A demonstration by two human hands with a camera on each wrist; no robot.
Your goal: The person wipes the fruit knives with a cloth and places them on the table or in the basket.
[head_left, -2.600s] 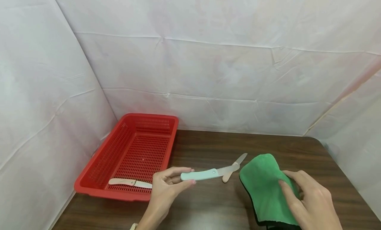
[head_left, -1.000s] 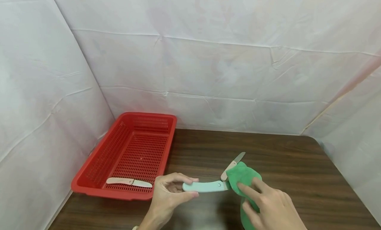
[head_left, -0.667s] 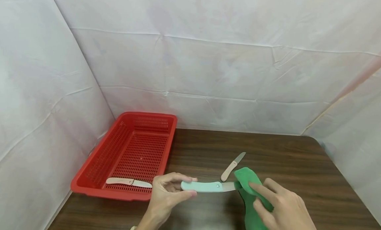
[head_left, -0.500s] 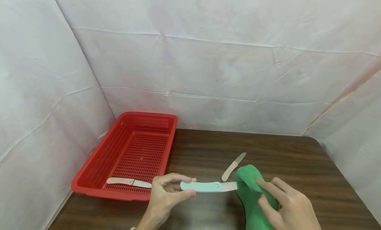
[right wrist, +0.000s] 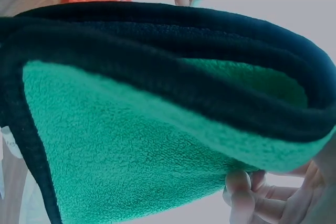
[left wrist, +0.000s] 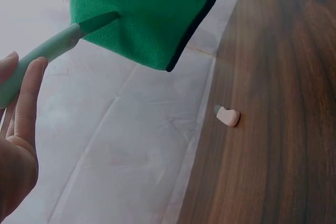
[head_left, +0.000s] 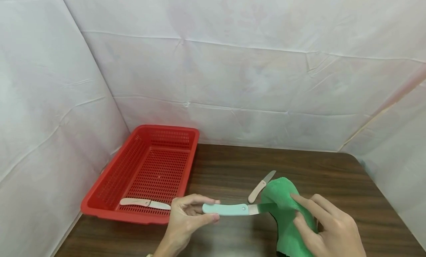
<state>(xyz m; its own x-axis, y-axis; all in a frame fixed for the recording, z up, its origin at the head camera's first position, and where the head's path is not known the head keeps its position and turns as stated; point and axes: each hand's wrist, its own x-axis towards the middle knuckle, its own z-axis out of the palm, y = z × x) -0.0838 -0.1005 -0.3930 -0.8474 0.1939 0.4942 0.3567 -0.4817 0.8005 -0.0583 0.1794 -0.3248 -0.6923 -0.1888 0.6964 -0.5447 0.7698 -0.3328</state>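
A folding knife with a mint-green handle (head_left: 229,209) is pinched by its handle between the thumb and fingers of my left hand (head_left: 186,216). Its blade (head_left: 253,209) is unfolded and points right. The blade's end lies against a green cloth (head_left: 289,223) with black trim, as the left wrist view also shows. My right hand (head_left: 332,223) pinches the cloth between thumb and fingers. In the right wrist view the folded cloth (right wrist: 126,145) fills most of the frame and hides the blade. Behind the cloth, a pale pink folding knife (head_left: 257,191) lies unfolded on the table.
A red perforated basket (head_left: 189,168) stands on the left of the dark wood table (head_left: 229,161). Inside it, near the front, lies another pink-handled folding knife (head_left: 134,202), blade out. White sheeting (head_left: 233,75) surrounds the table at the back and sides.
The right hand brought the cloth left over the mint knife's blade, then drew it back right along the blade, baring more of it. The left hand stays nearly still.
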